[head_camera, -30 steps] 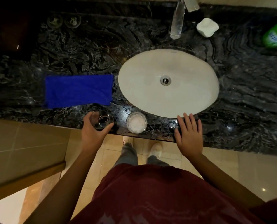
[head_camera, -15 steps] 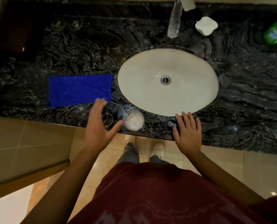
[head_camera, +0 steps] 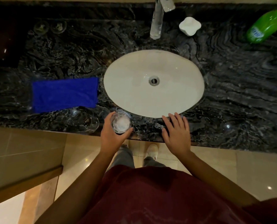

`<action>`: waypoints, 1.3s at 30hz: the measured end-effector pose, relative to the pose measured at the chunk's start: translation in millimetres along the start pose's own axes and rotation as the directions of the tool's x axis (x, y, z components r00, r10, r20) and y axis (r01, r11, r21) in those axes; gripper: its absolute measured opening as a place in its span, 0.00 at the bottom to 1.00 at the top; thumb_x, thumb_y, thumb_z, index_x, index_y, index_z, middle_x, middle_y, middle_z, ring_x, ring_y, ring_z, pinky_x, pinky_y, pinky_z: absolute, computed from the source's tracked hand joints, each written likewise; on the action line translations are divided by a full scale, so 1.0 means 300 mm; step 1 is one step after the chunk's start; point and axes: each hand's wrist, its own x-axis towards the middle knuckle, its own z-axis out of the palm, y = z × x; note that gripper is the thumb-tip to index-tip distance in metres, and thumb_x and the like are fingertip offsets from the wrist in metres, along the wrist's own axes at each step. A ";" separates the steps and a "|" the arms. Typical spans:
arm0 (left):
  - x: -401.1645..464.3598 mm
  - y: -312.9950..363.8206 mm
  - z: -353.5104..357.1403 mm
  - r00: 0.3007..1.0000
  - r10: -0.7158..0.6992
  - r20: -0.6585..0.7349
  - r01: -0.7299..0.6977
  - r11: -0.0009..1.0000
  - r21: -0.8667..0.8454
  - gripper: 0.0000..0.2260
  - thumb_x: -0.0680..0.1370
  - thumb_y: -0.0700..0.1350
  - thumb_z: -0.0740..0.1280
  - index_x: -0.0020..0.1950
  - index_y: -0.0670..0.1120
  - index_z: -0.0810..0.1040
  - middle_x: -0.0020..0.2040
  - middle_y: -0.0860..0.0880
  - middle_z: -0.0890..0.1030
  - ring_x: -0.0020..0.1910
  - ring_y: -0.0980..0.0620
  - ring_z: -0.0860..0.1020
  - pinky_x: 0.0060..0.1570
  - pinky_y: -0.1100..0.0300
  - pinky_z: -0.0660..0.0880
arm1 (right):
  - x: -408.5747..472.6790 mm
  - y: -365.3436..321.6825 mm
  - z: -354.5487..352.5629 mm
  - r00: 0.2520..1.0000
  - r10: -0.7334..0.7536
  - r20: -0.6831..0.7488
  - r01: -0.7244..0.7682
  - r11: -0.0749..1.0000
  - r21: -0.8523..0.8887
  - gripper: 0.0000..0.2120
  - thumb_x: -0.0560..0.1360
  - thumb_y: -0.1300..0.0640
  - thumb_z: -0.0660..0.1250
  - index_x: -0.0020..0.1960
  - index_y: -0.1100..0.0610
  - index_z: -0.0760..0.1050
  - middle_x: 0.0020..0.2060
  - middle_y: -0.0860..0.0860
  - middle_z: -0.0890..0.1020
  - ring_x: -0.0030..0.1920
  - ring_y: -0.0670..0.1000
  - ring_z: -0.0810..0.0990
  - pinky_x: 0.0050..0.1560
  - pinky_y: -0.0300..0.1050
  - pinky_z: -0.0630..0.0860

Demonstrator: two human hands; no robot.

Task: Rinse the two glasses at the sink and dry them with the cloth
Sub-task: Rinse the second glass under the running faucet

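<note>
Two clear glasses stand at the front edge of the dark marble counter [head_camera: 231, 102], left of the white oval sink [head_camera: 134, 88]. My left hand [head_camera: 113, 136] curls round the right glass [head_camera: 120, 122], which looks whitish inside. The left glass [head_camera: 90, 123] stands free beside it, hard to see against the marble. A folded blue cloth [head_camera: 64, 94] lies flat behind the left glass. My right hand [head_camera: 176, 133] rests flat on the counter edge in front of the sink, fingers straight.
A chrome tap [head_camera: 157, 21] stands behind the sink, with a white soap dish [head_camera: 190, 26] to its right and a green bottle [head_camera: 264, 25] at the far right. Two small glass items [head_camera: 49, 27] sit at the back left. Tiled floor lies below.
My left hand let go of the left glass, moved right and now grips the right glass. My right hand has stayed on the counter edge.
</note>
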 end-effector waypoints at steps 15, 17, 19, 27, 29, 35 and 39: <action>0.554 0.255 0.112 0.999 0.015 0.035 -0.006 0.974 -0.228 0.36 0.66 0.56 0.83 0.69 0.55 0.71 0.53 0.55 0.81 0.56 0.57 0.80 0.62 0.58 0.76 | 0.708 0.002 -0.430 0.994 0.060 0.086 -0.086 0.937 0.338 0.37 0.78 0.44 0.69 0.81 0.51 0.57 0.81 0.52 0.62 0.80 0.54 0.59 0.78 0.55 0.62; 0.628 0.276 0.171 0.997 0.019 0.071 -0.001 0.969 -0.247 0.36 0.65 0.56 0.82 0.68 0.55 0.71 0.54 0.53 0.82 0.55 0.58 0.80 0.61 0.56 0.77 | 0.879 0.005 -0.487 0.987 0.083 -0.139 -0.028 0.934 0.356 0.37 0.77 0.45 0.69 0.81 0.52 0.58 0.81 0.53 0.60 0.80 0.55 0.59 0.76 0.54 0.63; 0.701 0.287 0.225 0.992 0.044 0.117 -0.013 0.966 -0.257 0.38 0.63 0.59 0.82 0.68 0.55 0.70 0.54 0.52 0.82 0.55 0.55 0.80 0.61 0.54 0.78 | 1.036 0.000 -0.514 0.972 0.048 -0.230 0.036 0.938 0.345 0.37 0.77 0.46 0.69 0.81 0.51 0.59 0.81 0.54 0.59 0.80 0.55 0.60 0.74 0.50 0.62; 0.924 0.277 0.412 0.974 0.089 0.210 -0.030 0.963 -0.268 0.38 0.67 0.53 0.83 0.71 0.52 0.68 0.59 0.51 0.80 0.59 0.54 0.78 0.59 0.67 0.74 | 1.275 0.079 -0.372 0.935 -0.056 -0.350 0.181 0.925 0.334 0.24 0.82 0.44 0.63 0.76 0.51 0.70 0.78 0.50 0.69 0.73 0.50 0.72 0.68 0.41 0.67; 0.947 0.255 0.445 0.976 0.089 0.200 -0.036 0.966 -0.258 0.38 0.67 0.53 0.83 0.71 0.52 0.68 0.60 0.51 0.80 0.61 0.54 0.77 0.61 0.64 0.73 | 1.295 0.108 -0.367 0.897 -0.090 -0.432 0.246 0.915 0.321 0.21 0.82 0.46 0.64 0.73 0.51 0.74 0.75 0.51 0.73 0.69 0.50 0.76 0.67 0.45 0.71; 0.952 0.187 0.524 0.988 0.006 0.154 0.031 0.970 -0.241 0.40 0.66 0.51 0.84 0.73 0.53 0.67 0.66 0.51 0.78 0.64 0.54 0.76 0.58 0.76 0.69 | 1.350 0.140 -0.359 0.824 -0.156 -0.545 0.363 0.883 0.296 0.18 0.80 0.46 0.69 0.65 0.54 0.81 0.66 0.51 0.81 0.58 0.52 0.83 0.57 0.52 0.76; 0.950 0.208 0.558 0.991 -0.016 0.130 0.045 0.974 -0.222 0.40 0.66 0.50 0.84 0.73 0.52 0.68 0.65 0.53 0.78 0.65 0.55 0.76 0.57 0.79 0.68 | 1.414 0.121 -0.400 0.782 -0.102 -0.615 0.381 0.859 0.342 0.17 0.81 0.42 0.66 0.58 0.54 0.83 0.57 0.46 0.85 0.46 0.53 0.81 0.48 0.41 0.72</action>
